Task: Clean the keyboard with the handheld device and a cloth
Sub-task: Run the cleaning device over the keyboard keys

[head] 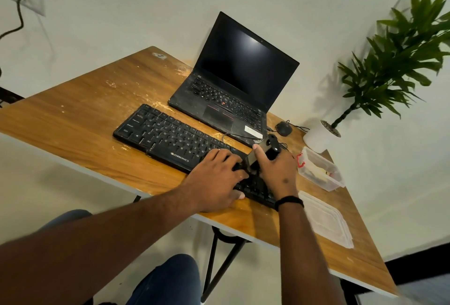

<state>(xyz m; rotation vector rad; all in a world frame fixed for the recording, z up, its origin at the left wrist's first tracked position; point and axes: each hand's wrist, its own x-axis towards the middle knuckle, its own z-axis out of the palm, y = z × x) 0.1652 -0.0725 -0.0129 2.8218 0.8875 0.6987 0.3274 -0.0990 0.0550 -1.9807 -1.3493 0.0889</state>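
Note:
A black Zebronics keyboard (pixel 170 138) lies across the wooden table (pixel 73 119). My right hand (pixel 276 170) grips a small black handheld device (pixel 264 151), held nose-down on the keyboard's right part. My left hand (pixel 216 180) rests flat on the keys just left of the device, fingers spread and straight, thumb at the keyboard's front edge. The right end of the keyboard is hidden under both hands. No cloth shows clearly.
An open black laptop (pixel 233 85) stands behind the keyboard, with a black mouse (pixel 283 128) to its right. A clear plastic box (pixel 321 170) and its flat lid (pixel 326 219) lie at the right. A potted plant (pixel 319 135) stands at the far corner.

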